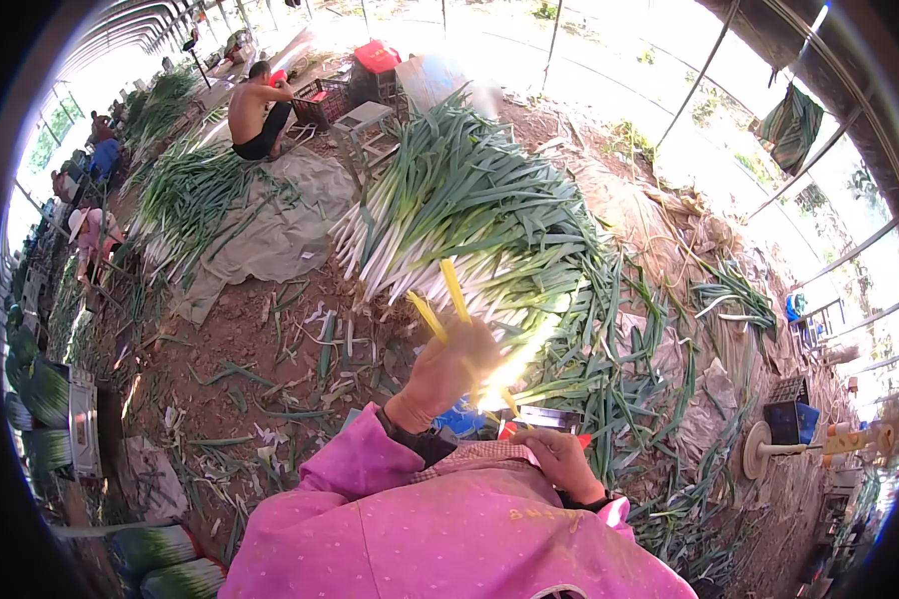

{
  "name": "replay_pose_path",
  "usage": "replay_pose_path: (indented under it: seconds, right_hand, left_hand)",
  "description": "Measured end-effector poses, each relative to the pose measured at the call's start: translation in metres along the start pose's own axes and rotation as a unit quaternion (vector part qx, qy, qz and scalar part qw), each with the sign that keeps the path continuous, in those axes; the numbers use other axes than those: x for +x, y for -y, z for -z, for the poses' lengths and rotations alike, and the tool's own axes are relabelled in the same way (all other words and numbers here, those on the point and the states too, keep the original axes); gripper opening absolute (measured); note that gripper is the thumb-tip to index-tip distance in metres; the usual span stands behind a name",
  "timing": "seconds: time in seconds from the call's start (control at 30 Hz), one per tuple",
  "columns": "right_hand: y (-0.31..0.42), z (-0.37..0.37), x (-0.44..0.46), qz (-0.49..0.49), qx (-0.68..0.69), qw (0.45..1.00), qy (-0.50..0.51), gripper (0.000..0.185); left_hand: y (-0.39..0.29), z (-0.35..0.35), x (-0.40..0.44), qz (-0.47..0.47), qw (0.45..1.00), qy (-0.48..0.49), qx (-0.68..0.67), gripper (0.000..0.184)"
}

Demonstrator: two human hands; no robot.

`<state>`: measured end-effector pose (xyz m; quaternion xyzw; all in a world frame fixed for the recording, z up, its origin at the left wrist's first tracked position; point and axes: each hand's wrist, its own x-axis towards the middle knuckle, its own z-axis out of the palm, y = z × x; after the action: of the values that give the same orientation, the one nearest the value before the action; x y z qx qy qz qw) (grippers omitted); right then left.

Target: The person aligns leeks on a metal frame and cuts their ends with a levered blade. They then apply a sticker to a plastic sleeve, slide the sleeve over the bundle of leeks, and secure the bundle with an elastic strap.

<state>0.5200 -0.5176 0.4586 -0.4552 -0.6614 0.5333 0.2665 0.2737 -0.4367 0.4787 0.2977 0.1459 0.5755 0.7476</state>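
Observation:
My left hand (457, 361), blurred by motion, is raised in front of me and closed on yellow strips (454, 290) whose ends stick up past the fingers. Lower down, near my lap, my right hand (561, 461) is closed, its fingertips pinching the lower end of a thin yellow strip (510, 402) that runs down from my left hand. Beyond both hands lies a large heap of leeks (489, 200), white stalks pointing left and green leaves right. A shiny metal-topped object (544, 419) with red edges and something blue (459, 417) are partly hidden behind my hands.
Loose leaves litter the soil (260, 359). A person (258, 112) squats by a second leek pile (190, 195) and crates (322, 100); another person (92, 238) bends at far left. Bundled leeks (45, 394) stand at left. A spool (758, 449) and dark crate (789, 391) are at right.

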Motion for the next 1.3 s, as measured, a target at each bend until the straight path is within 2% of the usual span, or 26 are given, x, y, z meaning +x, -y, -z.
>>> replay_pose_path:
  seconds: [0.03, 0.13, 0.17, 0.23, 0.27, 0.3, 0.33, 0.37, 0.4, 0.43, 0.5, 0.6, 0.67, 0.7, 0.73, 0.83, 0.97, 1.0, 1.1, 1.2, 1.23, 1.3]
  right_hand:
    - [-0.004, -0.001, -0.001, -0.013, -0.004, 1.0, 0.01, 0.018]
    - [-0.022, -0.001, 0.001, -0.026, -0.074, 0.997, 0.005, 0.016]
    - [-0.025, -0.002, 0.004, -0.024, -0.107, 0.994, -0.003, 0.015]
    - [-0.001, -0.007, 0.015, 0.094, -0.212, 0.958, -0.169, 0.017]
    - [0.013, -0.004, 0.022, 0.111, -0.134, 0.973, -0.151, 0.031]
    - [0.021, -0.008, 0.029, 0.159, -0.083, 0.971, -0.157, 0.042]
    - [0.02, -0.014, 0.042, 0.184, -0.05, 0.971, -0.145, 0.056]
    - [0.021, -0.023, 0.049, 0.164, 0.125, 0.974, -0.098, 0.065]
    - [0.065, -0.026, 0.048, 0.101, 0.334, 0.936, -0.038, 0.075]
    - [0.084, -0.04, 0.053, 0.078, 0.414, 0.9, -0.112, 0.046]
    - [0.043, -0.033, 0.058, 0.009, 0.434, 0.901, -0.026, 0.048]
    - [0.064, -0.033, 0.051, -0.093, 0.401, 0.909, -0.069, 0.019]
    - [0.076, -0.031, 0.049, -0.085, 0.364, 0.926, -0.047, 0.021]
    - [0.082, -0.029, 0.048, -0.08, 0.345, 0.934, -0.038, 0.025]
    - [0.089, -0.022, 0.051, -0.128, 0.256, 0.958, -0.01, 0.029]
    - [0.095, -0.023, 0.055, -0.089, 0.128, 0.988, 0.016, 0.04]
    - [0.114, -0.019, 0.052, -0.062, 0.096, 0.991, 0.071, 0.035]
    - [0.117, -0.021, 0.051, -0.092, 0.096, 0.99, 0.045, 0.031]
    - [0.109, -0.018, 0.052, -0.101, 0.077, 0.99, 0.052, 0.029]
    - [0.09, -0.015, 0.056, -0.069, 0.073, 0.993, 0.062, 0.028]
    - [0.093, -0.015, 0.056, -0.096, 0.074, 0.992, 0.041, 0.027]
    - [0.111, -0.015, 0.055, -0.149, 0.076, 0.986, -0.002, 0.026]
  left_hand:
    - [0.004, 0.009, -0.001, -0.005, 0.999, 0.031, -0.02, 0.029]
    - [0.001, -0.003, -0.009, 0.004, 0.98, -0.039, 0.193, 0.03]
    - [0.001, -0.009, -0.01, 0.029, 0.965, -0.02, 0.259, 0.028]
    - [0.001, -0.021, -0.009, 0.07, 0.915, 0.002, 0.396, 0.026]
    - [0.024, -0.017, -0.016, -0.011, 0.993, 0.007, 0.118, 0.023]
    - [0.057, -0.001, -0.016, 0.013, 0.99, 0.0, 0.143, 0.031]
    - [0.044, -0.027, -0.013, 0.051, 0.964, -0.008, 0.263, 0.026]
    - [0.031, -0.052, -0.009, 0.089, 0.922, -0.007, 0.377, 0.023]
    - [0.007, -0.068, -0.005, 0.085, 0.833, 0.092, 0.539, 0.017]
    - [0.027, -0.05, -0.009, -0.146, 0.669, 0.118, 0.719, 0.016]
    - [0.009, -0.067, -0.008, -0.288, 0.61, 0.047, 0.736, 0.016]
    - [0.007, -0.055, -0.011, -0.284, 0.63, 0.043, 0.721, 0.016]
    - [0.011, -0.05, -0.016, -0.132, 0.787, -0.006, 0.603, 0.015]
    - [0.011, -0.049, -0.017, -0.053, 0.847, -0.028, 0.528, 0.015]
    - [0.007, -0.048, -0.019, -0.054, 0.877, -0.035, 0.476, 0.019]
    - [-0.002, -0.039, -0.019, 0.015, 0.905, -0.054, 0.422, 0.018]
    - [-0.002, -0.02, -0.023, 0.035, 0.789, -0.041, 0.611, 0.022]
    - [-0.006, -0.021, -0.024, 0.068, 0.774, -0.051, 0.627, 0.024]
    - [-0.003, -0.013, -0.02, 0.065, 0.775, -0.058, 0.627, 0.03]
    - [-0.021, -0.028, -0.013, 0.141, 0.758, -0.114, 0.627, 0.043]
    - [-0.024, -0.027, -0.014, 0.019, 0.715, -0.142, 0.685, 0.049]
    - [-0.03, -0.024, -0.016, -0.223, 0.584, -0.189, 0.757, 0.061]
